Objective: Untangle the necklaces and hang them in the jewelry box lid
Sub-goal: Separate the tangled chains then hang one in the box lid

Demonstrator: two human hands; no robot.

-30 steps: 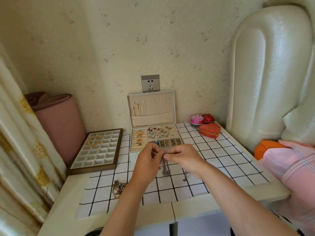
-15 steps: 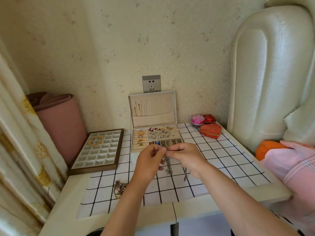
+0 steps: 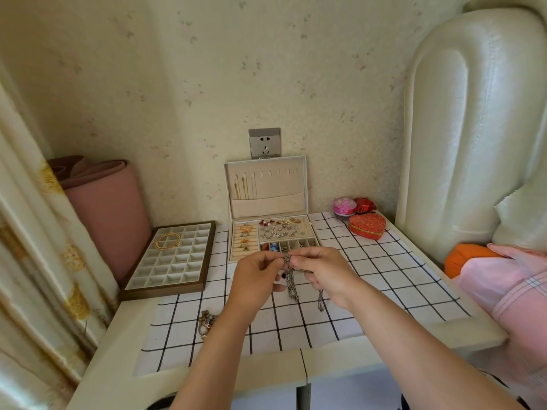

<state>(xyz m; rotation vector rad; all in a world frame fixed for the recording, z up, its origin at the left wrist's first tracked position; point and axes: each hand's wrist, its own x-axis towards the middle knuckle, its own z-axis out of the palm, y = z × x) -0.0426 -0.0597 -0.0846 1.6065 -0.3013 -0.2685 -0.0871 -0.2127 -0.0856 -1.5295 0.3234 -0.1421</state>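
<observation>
Filling the right of the view, a tall cream padded headboard [image 3: 473, 128] was seen beside a white table [image 3: 121, 344], over which a white cloth with a black grid [image 3: 384, 279] was spread. A rolled pink mat [image 3: 109, 211] was stood upright in the left corner against the wall. Just in front of it, a brown-framed tray of small cream compartments [image 3: 165, 270] was laid on the table, and a gold bangle [image 3: 167, 241] was kept in its far cells. A cream jewelry box [image 3: 245, 247] was placed at the back centre of the cloth, its trays filled with rings and small pieces. Its open lid [image 3: 266, 199] was propped upright against the wall, with thin gold chains [image 3: 243, 187] hung from the leftmost hooks and the other hooks left bare. Both hands were held together above the cloth, just in front of the box. A tangled bunch of silver necklaces [image 3: 291, 284] was pinched at its top between the curled fingers of the left hand [image 3: 254, 279] and those of the right hand [image 3: 322, 273], and its loose strands were left dangling between the palms. A red heart-shaped box [image 3: 367, 226], a round pink tin [image 3: 344, 206] and a small red box [image 3: 365, 205] were grouped at the back right. A second small heap of tangled jewellery [image 3: 207, 321] was left lying on the cloth by the left forearm.
</observation>
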